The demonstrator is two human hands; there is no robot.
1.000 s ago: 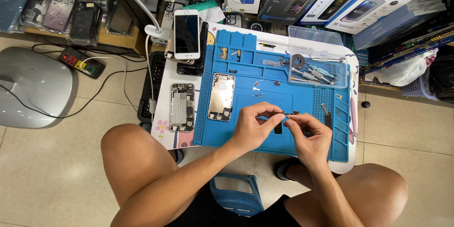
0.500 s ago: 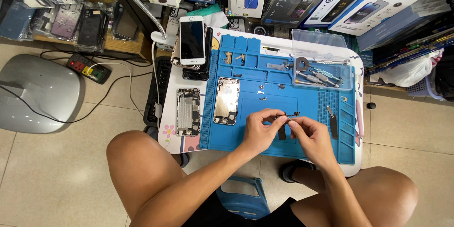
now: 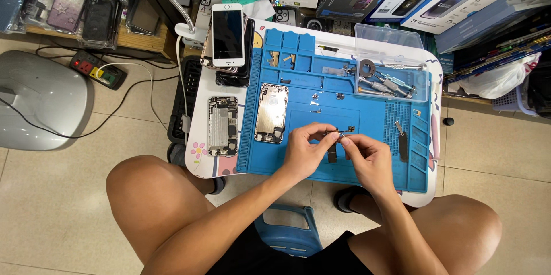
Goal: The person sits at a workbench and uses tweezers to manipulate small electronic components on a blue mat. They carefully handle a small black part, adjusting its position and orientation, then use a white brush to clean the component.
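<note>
You have two hands over the work area: one left hand and one right hand, both pinching one small dark flex-cable part. You work on one blue rubber repair mat, laid on one small white table. Two opened phone shells lie there: one silver metal rear housing on the mat and one grey chassis with boards beside it. One stack of phones stands at the far edge. One clear plastic tray holds several tools. One black power strip lies on the floor.
</note>
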